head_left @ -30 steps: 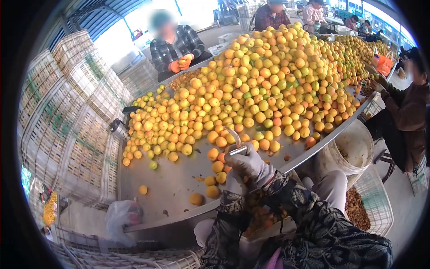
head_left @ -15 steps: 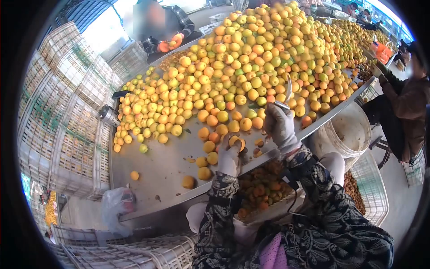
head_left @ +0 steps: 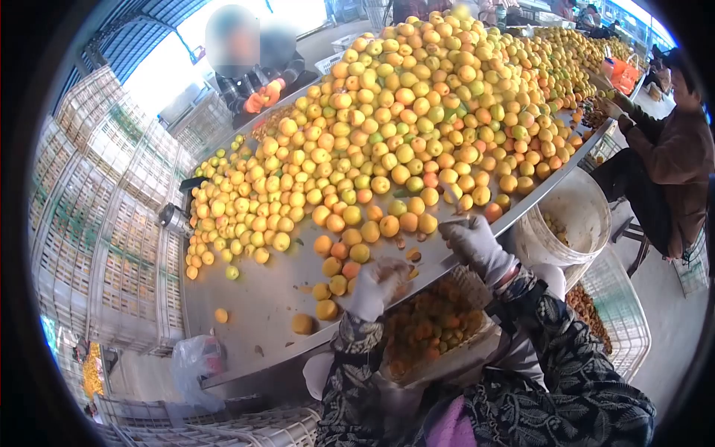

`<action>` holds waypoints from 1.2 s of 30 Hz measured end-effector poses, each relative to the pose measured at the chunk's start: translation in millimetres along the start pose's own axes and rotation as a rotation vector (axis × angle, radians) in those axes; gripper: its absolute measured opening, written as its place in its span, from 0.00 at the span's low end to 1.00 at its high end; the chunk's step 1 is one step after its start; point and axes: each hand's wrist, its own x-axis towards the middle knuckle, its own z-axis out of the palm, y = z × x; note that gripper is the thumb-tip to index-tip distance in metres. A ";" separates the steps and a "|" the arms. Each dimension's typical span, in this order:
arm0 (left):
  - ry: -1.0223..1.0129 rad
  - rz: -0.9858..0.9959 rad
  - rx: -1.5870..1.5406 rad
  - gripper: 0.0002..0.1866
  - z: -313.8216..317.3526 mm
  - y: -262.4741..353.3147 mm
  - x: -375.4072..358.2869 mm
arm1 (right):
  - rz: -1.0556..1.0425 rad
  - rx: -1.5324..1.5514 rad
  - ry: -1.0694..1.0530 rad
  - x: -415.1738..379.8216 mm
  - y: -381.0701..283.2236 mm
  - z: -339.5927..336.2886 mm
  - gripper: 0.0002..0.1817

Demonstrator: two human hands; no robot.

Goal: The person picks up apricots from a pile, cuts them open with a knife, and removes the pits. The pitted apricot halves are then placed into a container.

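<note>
My left hand [head_left: 375, 289], in a pale glove, is closed above the front edge of the metal table [head_left: 261, 320]; it is blurred, and what its fingers hold cannot be made out. To its right my gloved right hand [head_left: 478, 249] is closed round a knife, whose blurred curved blade [head_left: 452, 195] points up toward the fruit. A large heap of yellow-orange fruit [head_left: 402, 97] covers much of the table. A few loose fruits [head_left: 326, 310] lie beside my left hand, and small cut pieces [head_left: 412, 255] lie between my hands.
Below the table edge stands a crate of fruit pieces [head_left: 432, 320]. A white bucket [head_left: 596, 223] is on the right, stacked plastic crates [head_left: 126, 246] on the left. One person [head_left: 257, 93] is across the table, another [head_left: 670, 164] sits at right. A plastic bag [head_left: 195, 365] hangs near the left corner.
The view has shifted a little. The halved fruit seen in my left hand earlier no longer shows. My right hand has lowered slightly with the knife. Pieces now show inside the bucket.
</note>
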 end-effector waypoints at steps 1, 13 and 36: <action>-0.181 0.048 0.076 0.06 4.4 13.0 -7.2 | 0.084 -0.003 -0.021 -6.6 -5.8 -0.1 0.09; -0.109 0.080 0.226 0.16 23.0 18.4 72.4 | 0.107 0.294 -0.157 -38.5 -4.4 -48.3 0.09; 0.187 0.551 1.131 0.21 67.0 38.1 318.7 | 0.277 0.214 -0.179 -38.7 -48.7 -104.7 0.19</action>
